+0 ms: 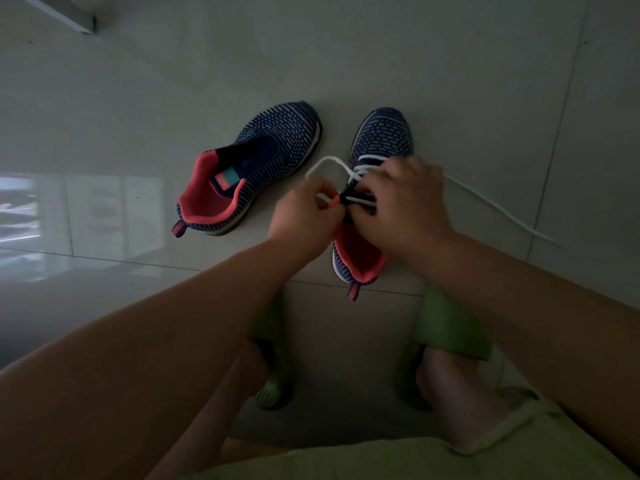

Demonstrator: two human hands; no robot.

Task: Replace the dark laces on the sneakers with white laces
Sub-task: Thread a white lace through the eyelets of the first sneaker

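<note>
White lace (pixel 332 162) is being threaded through the right-hand sneaker (pixel 379 143), which stands on the tiled floor (pixel 346 57) near the middle of the view, toe pointed away from the person. Crossings of white can be seen over the lower eyelets, so lacing on this shoe is judged to be partly done. One loop of the lace arcs out to the left of the shoe; the other end trails loosely across the floor toward the right edge, probably left slack so it can be drawn through later.

A short stretch of lace is pinched by the left hand (pixel 304 216), fingers curled round it just beside the pink collar. The right hand (pixel 401 202) is laid over the tongue with fingers bent down at the eyelets; whether it pinches the lace or only steadies the shoe cannot be told, since the fingertips are hidden.

The other sneaker (pixel 252 168) lies just to the left, tilted, with no lace in it, evidently awaiting its turn. Green slippers (pixel 450 327) are worn on the feet, close below the shoe being laced.
</note>
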